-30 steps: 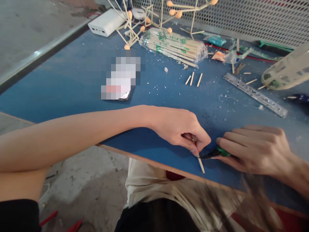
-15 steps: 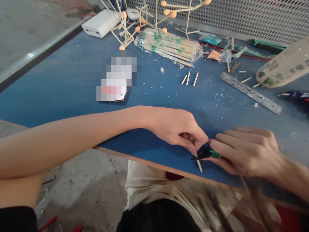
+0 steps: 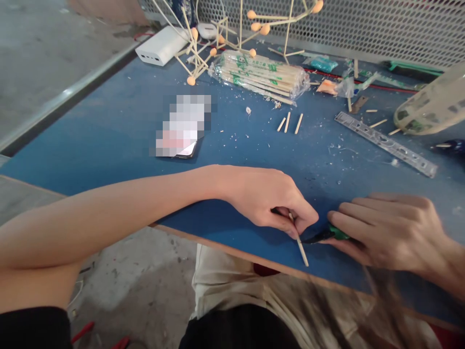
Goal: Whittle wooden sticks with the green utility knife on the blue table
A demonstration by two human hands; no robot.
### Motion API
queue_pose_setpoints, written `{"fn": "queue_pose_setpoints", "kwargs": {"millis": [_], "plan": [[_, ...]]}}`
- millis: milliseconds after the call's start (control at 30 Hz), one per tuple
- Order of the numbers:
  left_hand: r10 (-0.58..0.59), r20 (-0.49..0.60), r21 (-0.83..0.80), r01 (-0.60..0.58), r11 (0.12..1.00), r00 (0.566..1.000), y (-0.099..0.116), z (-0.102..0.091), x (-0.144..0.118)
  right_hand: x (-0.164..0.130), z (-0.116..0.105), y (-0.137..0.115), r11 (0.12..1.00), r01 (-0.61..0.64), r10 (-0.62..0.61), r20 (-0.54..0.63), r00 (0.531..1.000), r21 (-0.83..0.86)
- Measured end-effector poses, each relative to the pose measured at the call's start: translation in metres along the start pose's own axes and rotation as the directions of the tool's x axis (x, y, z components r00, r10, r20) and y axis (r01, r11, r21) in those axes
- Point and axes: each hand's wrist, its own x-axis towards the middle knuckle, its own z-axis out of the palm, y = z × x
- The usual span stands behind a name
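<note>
My left hand [image 3: 276, 201] pinches a thin wooden stick [image 3: 302, 253] between thumb and finger, low over the front of the blue table [image 3: 119, 194]. The stick's lower end points toward the table's front edge. My right hand [image 3: 388, 230] is closed around a utility knife [image 3: 339, 232] with a green handle and a dark blade. The blade's tip is at the stick, just below my left fingertips; whether it touches I cannot tell. Beyond my hands lie three short cut sticks [image 3: 289, 122].
Farther back are a plastic-wrapped bundle of sticks [image 3: 259, 75], stick frames with orange balls [image 3: 191, 81], a white power bank [image 3: 162, 46] and a phone [image 3: 185, 128]. A clear ruler [image 3: 387, 144] and a plastic bottle [image 3: 430, 104] lie at the right. A perforated metal panel [image 3: 363, 34] borders the back.
The knife blade has drawn back to the right, from lying across the stick to just its tip beside it. My left hand keeps its pinch. The view has shifted slightly.
</note>
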Motion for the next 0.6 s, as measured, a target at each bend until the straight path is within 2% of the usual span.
{"fn": "queue_pose_setpoints", "kwargs": {"millis": [300, 600], "plan": [[0.070, -0.019, 0.071, -0.068, 0.995, 0.997, -0.001, 0.002, -0.001, 0.005, -0.002, -0.001, 0.999, -0.008, 0.009, -0.008, 1.000, 0.037], [0.032, 0.011, 0.060, -0.033, 0.998, 0.999, -0.006, 0.004, 0.001, 0.005, 0.002, -0.011, 1.000, -0.021, 0.021, 0.016, 1.000, 0.022]]}}
